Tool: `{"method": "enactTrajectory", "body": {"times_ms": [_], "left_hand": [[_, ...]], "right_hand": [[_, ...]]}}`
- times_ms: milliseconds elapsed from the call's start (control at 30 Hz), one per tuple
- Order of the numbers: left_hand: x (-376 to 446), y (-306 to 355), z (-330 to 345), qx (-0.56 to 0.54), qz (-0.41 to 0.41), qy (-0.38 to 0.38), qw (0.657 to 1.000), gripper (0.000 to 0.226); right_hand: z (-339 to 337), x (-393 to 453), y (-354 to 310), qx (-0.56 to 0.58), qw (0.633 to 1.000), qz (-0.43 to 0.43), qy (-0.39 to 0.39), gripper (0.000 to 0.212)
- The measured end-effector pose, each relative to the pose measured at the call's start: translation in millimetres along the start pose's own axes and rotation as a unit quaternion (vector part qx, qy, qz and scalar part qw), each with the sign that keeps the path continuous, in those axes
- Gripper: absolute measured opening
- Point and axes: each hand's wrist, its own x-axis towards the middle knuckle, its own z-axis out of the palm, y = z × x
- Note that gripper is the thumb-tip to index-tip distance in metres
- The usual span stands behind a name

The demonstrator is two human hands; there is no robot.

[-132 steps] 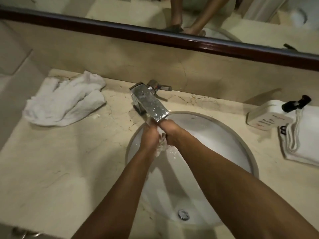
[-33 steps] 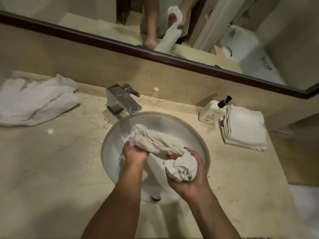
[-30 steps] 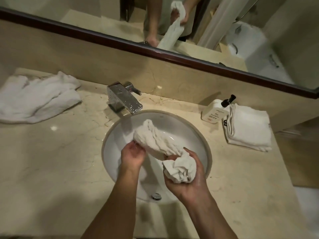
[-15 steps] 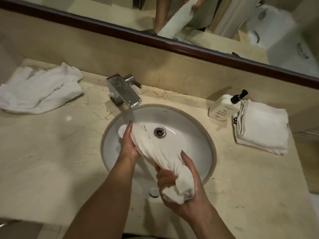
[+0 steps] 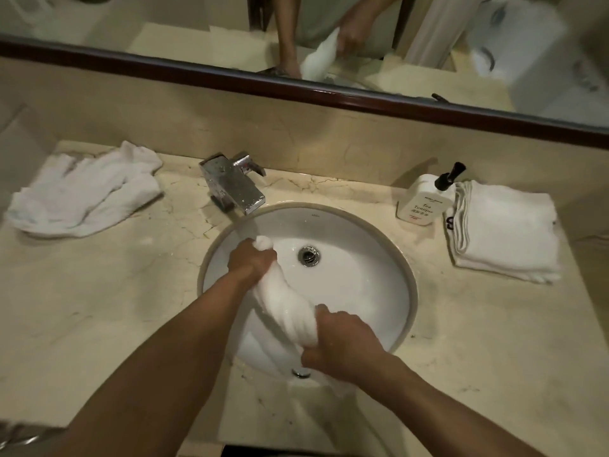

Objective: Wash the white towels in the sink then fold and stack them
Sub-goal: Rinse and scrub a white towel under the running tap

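Bare counter (image 5: 99,308) lies left of the sink (image 5: 372,232); faucet (image 5: 235,189) blocks its back rim.

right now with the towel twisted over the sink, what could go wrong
1. The twisted wet white towel ends in the right hand at the white round basin's near rim, so wrung water may land on the beige marble counter.
2. Splashes might reach the folded white towel stack.

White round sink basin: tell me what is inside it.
A twisted white towel, gripped by the left hand and right hand, and a metal drain. The basin beneath them is hidden.
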Motion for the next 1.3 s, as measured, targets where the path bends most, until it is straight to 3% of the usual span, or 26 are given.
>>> {"method": "enactTrajectory", "body": {"times_ms": [100,200,267,300,367,433,500,600,667,767,833,867,933,1000,1033,1100,1167,1267,1300], "left_hand": [[-3.7,3.4,-0.3,0.077,0.014,0.02,0.997,0.054],[-4.3,1.9,-7.7,0.026,-0.021,0.024,0.999,0.061],[-7.6,3.3,-20.5,-0.139,-0.07,-0.024,0.988,0.075],[-13.4,7.2,-27.6,-0.25,-0.094,-0.067,0.961,0.08],[-27.5,11.2,-42.8,-0.44,-0.121,-0.153,0.876,0.061],[-33.2,4.8,-49.1,-0.538,-0.152,-0.162,0.813,0.05],[-38.3,-7.8,-43.2,-0.606,-0.176,-0.142,0.763,0.045],[-43.5,-13.6,-17.2,-0.655,-0.191,-0.136,0.718,0.044],[-47.2,-18.1,4.0,-0.679,-0.137,-0.146,0.706,0.051],[-53.1,-25.2,26.5,-0.691,-0.12,-0.139,0.699,0.059],[-54.5,-29.9,31.2,-0.727,-0.118,-0.136,0.663,0.066],[-54.0,-28.6,29.4,-0.747,-0.105,-0.131,0.644,0.074],[-52.3,-26.8,18.9,-0.752,-0.084,-0.1,0.646,0.071],[-42.3,-24.7,6.1,-0.737,-0.088,-0.097,0.664,0.043],[-37.5,-24.0,-0.3,-0.712,-0.091,-0.092,0.69,0.038],[-30.2,-20.7,-10.1,-0.665,-0.096,-0.106,0.733,0.036],[-26.9,-13.6,-20.2,-0.598,-0.109,-0.113,0.786,0.03],[-12.7,-6.9,-30.9,-0.492,-0.112,-0.116,0.856,0.016],[-7.7,-5.1,-32.3,-0.45,-0.115,-0.106,0.879,0.022]], "right_hand": [[-4.0,0.7,-3.5,-0.142,0.988,-0.044,0.051,0.03],[-2.3,3.5,2.0,-0.198,0.976,-0.056,0.076,0.067],[-7.5,2.3,9.2,-0.129,0.989,-0.044,0.05,0.081],[-12.1,1.5,14.5,-0.05,0.998,-0.037,0.03,0.08],[-19.7,-1.0,22.7,0.18,0.983,-0.015,0.003,0.065],[-22.5,-2.2,26.4,0.433,0.901,0.017,-0.009,0.046],[-24.4,-5.3,21.5,0.619,0.782,0.054,-0.043,0.032],[-23.7,-10.1,2.9,0.799,0.576,0.09,-0.149,0.025],[-16.9,-12.9,-13.6,0.865,0.464,0.089,-0.17,0.028],[7.4,-15.6,-25.6,0.911,0.366,0.082,-0.17,0.028],[26.5,-14.9,-24.1,0.936,0.283,0.077,-0.194,0.037],[32.0,-16.2,-23.8,0.943,0.253,0.08,-0.2,0.037],[35.4,-19.9,-24.5,0.95,0.216,0.073,-0.215,0.042],[28.7,-24.8,-26.4,0.947,0.212,0.061,-0.235,0.052],[24.6,-27.6,-27.3,0.944,0.222,0.054,-0.24,0.055],[15.8,-32.0,-31.9,0.927,0.293,0.046,-0.23,0.058],[15.9,-33.6,-35.6,0.884,0.417,0.069,-0.198,0.055],[16.7,-37.4,-43.5,0.758,0.637,0.085,-0.111,0.027],[16.9,-35.7,-43.6,0.701,0.704,0.077,-0.078,0.027]]}}
